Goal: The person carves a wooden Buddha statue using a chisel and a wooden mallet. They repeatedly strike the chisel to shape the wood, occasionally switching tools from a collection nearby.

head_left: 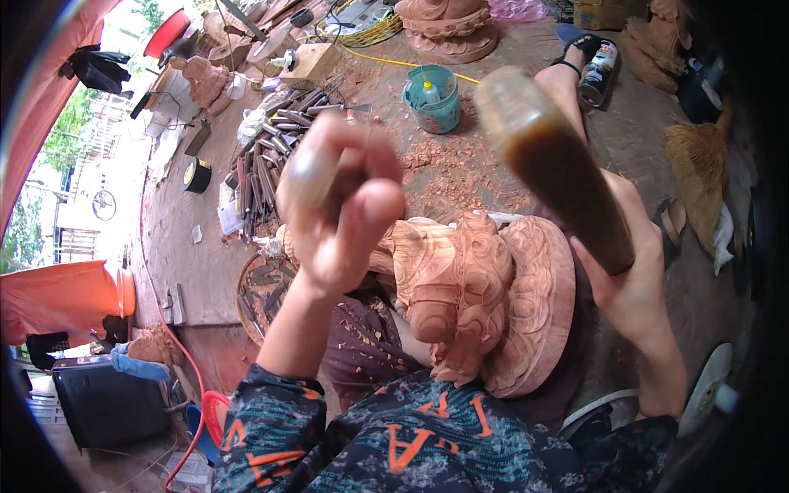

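Note:
A reddish wooden carving lies sideways across my lap, its round petal-edged base toward the right. My left hand is raised above the carving's left end, fingers curled round what looks like a carving chisel. Only its shiny rounded butt shows; motion blurs it and the blade cannot be made out. My right hand grips a thick brown wooden mallet near its lower end. The mallet is lifted over the carving's base, its pale worn tip pointing away and to the left, apart from the chisel.
Many carving tools lie piled at the left, with a round tray of chisels nearer. A teal bucket stands ahead among wood chips. Beyond are another carved base, a spray can and a straw broom. A pink hose runs along the left.

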`<state>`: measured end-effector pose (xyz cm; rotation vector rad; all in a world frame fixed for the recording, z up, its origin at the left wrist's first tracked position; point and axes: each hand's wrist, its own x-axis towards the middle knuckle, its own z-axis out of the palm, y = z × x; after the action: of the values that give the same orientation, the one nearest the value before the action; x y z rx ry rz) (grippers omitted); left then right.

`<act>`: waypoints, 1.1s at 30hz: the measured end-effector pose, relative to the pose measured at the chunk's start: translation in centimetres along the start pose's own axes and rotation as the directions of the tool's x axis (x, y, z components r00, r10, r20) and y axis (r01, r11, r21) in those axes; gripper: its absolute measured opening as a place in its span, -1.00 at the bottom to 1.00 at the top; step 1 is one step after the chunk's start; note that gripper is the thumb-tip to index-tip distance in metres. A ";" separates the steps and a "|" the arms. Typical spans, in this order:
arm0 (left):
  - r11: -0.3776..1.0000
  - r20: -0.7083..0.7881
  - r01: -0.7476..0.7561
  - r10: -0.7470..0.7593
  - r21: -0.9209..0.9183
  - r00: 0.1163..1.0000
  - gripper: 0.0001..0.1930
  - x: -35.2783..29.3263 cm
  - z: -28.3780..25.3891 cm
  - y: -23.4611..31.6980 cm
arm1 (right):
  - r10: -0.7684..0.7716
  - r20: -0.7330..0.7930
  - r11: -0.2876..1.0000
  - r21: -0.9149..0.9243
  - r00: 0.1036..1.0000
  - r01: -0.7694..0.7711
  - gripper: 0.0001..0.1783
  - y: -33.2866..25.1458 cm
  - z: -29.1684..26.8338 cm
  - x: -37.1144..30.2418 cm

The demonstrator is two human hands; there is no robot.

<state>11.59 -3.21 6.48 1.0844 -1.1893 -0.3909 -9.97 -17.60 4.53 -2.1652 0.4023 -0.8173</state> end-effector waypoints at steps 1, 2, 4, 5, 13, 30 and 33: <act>0.998 -0.003 0.056 -0.056 0.015 0.998 -0.77 0.9 0.1 -0.1 | 0.000 0.017 1.000 -0.024 1.000 0.000 -0.52 0.4 -0.1 0.1; 0.995 0.032 0.101 -0.100 -0.026 0.994 -0.79 1.4 -0.1 -0.7 | 0.049 0.007 0.998 0.024 0.999 -0.049 -0.53 0.6 0.0 0.2; 0.980 0.097 0.198 -0.196 -0.007 0.976 -0.67 1.9 0.3 -1.4 | 0.149 0.025 0.987 0.062 0.989 -0.150 -0.54 0.9 -0.3 0.3; 0.986 0.091 0.162 -0.164 0.024 0.982 -0.66 2.2 0.6 -1.7 | 0.174 0.017 0.982 0.075 0.985 -0.175 -0.54 1.0 -0.3 0.4; 0.968 0.056 0.225 -0.233 0.114 0.971 -0.62 2.6 0.9 -2.3 | 0.310 -0.012 0.945 0.115 0.951 -0.307 -0.52 1.6 0.1 1.5; 0.913 0.186 0.162 -0.245 0.374 0.951 -0.74 3.9 2.2 -4.0 | 0.079 -0.005 0.985 -0.152 0.997 -0.079 -0.56 3.0 -0.2 4.2; 0.893 0.143 0.145 -0.224 0.425 0.964 -0.73 3.7 2.0 -4.0 | 0.284 -0.050 0.956 -0.064 0.958 -0.287 -0.58 4.8 -1.8 3.1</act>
<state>12.35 -8.78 5.13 1.5644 -1.3782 -0.4067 -9.00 -23.31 3.14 -2.0926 0.7553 -0.6924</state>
